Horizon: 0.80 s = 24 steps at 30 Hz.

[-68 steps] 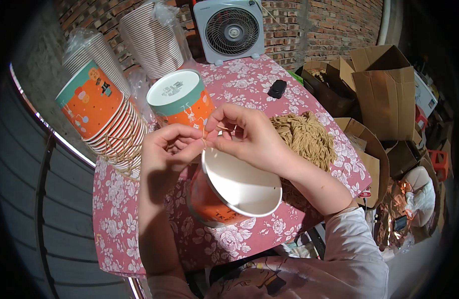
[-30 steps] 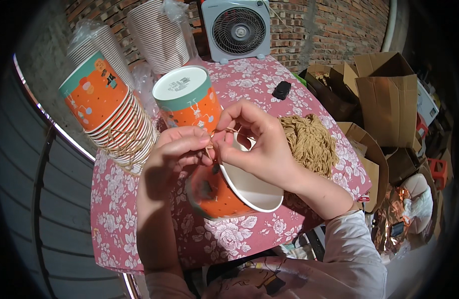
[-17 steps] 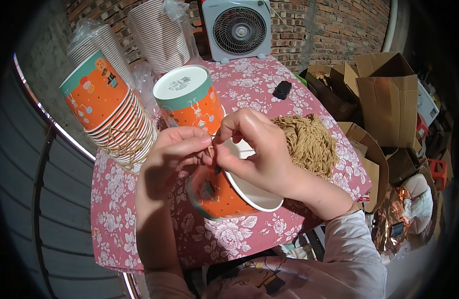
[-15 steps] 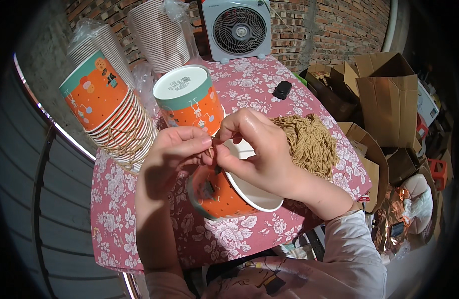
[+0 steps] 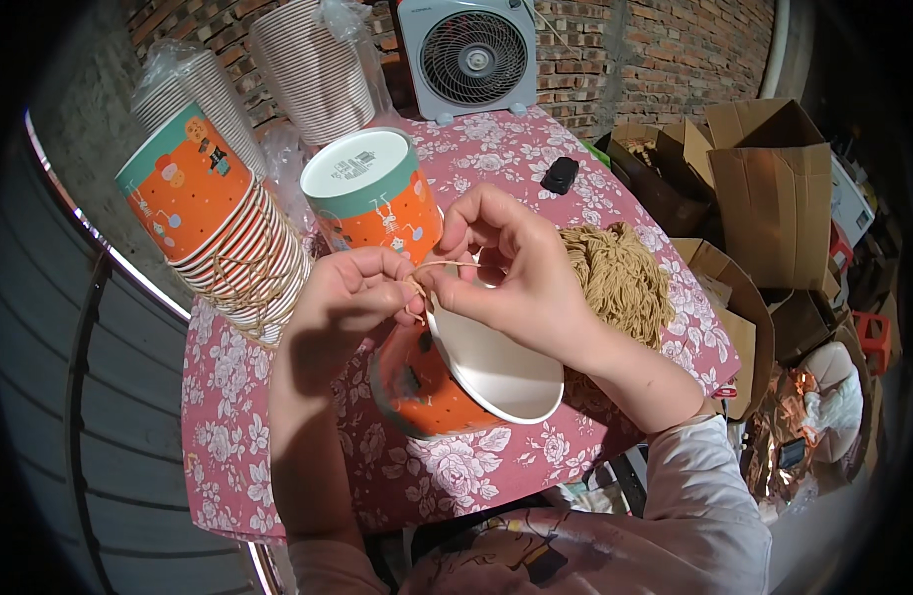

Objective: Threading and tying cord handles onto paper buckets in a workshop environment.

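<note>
Above the rim of an orange paper bucket (image 5: 422, 392), my two hands work on a thin tan string (image 5: 445, 264). My left hand (image 5: 352, 293) pinches it at the rim, where it forms a small loop or knot. My right hand (image 5: 521, 278) has its fingers curled, with the string stretched to it from the left fingertips. The bucket lies tilted on its side, its white inside facing right. Behind it, another orange and teal bucket (image 5: 377, 213) stands upside down. A loose bundle of tan strings (image 5: 620, 283) rests beyond my right hand.
On the left leans a stack of nested orange buckets (image 5: 194, 188) with tan strings hanging along it. White bucket stacks (image 5: 313, 74) in plastic, a grey fan (image 5: 476, 59) and a small black object (image 5: 560, 176) sit on the flowered tablecloth (image 5: 466, 466). Cardboard boxes (image 5: 774, 208) stand at right.
My right hand has risen slightly and its fingers have opened out from the left fingertips, drawing a length of string into sight between the hands. The tilted bucket's opening shows more.
</note>
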### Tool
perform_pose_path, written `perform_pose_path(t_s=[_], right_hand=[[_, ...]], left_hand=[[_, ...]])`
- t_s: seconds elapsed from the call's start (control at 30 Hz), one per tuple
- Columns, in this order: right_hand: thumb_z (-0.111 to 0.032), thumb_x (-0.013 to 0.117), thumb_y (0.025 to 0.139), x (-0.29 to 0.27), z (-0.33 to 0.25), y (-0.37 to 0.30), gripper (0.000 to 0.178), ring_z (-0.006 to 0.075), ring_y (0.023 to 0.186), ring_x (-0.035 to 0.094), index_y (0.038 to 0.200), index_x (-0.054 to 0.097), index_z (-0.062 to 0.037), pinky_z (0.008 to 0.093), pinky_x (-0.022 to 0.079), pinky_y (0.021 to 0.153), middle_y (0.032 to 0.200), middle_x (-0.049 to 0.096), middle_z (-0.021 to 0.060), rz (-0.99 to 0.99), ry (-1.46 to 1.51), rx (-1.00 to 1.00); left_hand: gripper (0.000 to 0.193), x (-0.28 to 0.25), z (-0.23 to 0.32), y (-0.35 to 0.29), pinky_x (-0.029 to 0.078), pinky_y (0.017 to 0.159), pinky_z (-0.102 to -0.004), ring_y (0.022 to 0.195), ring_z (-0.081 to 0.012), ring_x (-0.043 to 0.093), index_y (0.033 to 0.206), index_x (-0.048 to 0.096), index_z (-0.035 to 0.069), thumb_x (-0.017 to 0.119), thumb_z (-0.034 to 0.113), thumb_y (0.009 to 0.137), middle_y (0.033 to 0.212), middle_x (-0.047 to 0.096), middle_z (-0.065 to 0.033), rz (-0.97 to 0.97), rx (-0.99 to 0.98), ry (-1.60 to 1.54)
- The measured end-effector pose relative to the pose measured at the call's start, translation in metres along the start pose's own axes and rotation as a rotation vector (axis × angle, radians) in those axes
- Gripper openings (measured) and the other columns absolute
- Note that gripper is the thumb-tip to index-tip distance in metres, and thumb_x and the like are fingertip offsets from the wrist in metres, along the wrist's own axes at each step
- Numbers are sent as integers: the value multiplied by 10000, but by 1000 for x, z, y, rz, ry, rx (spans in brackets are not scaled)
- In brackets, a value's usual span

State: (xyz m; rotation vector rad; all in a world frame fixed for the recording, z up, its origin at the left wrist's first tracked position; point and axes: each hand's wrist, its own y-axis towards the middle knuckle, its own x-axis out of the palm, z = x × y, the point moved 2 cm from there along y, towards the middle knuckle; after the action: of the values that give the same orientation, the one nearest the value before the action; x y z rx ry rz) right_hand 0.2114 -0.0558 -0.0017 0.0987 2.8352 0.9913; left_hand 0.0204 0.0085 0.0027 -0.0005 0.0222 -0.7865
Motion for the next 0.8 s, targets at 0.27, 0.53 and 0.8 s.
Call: perform_pose_path(t_s=[0.27,0.53,0.8], right_hand=[[-41,775,819,1,-4,-3,272,61,765,583,992,566,-25,237,478,661,860,617,7,23,-14,11],[-50,744,825,3,-12,-6,251,125,715,596,1001,567,-26,284,488,632,837,610,63,44,-167,-21],[17,734,844,8,-11,-8,291,11,788,523,1023,514,-54,182,449,668,921,567,-20,24,-211,-71]], left_hand=[[108,12,12,-6,484,745,-186,799,-69,630,985,640,-18,607,20,889,905,702,-45,119,22,-18],[152,15,13,-12,510,756,-210,805,-81,651,973,673,-31,673,115,933,898,706,-47,178,86,50],[291,7,14,-12,497,705,-203,761,-88,669,958,707,-4,634,277,979,854,711,-37,150,37,54]])
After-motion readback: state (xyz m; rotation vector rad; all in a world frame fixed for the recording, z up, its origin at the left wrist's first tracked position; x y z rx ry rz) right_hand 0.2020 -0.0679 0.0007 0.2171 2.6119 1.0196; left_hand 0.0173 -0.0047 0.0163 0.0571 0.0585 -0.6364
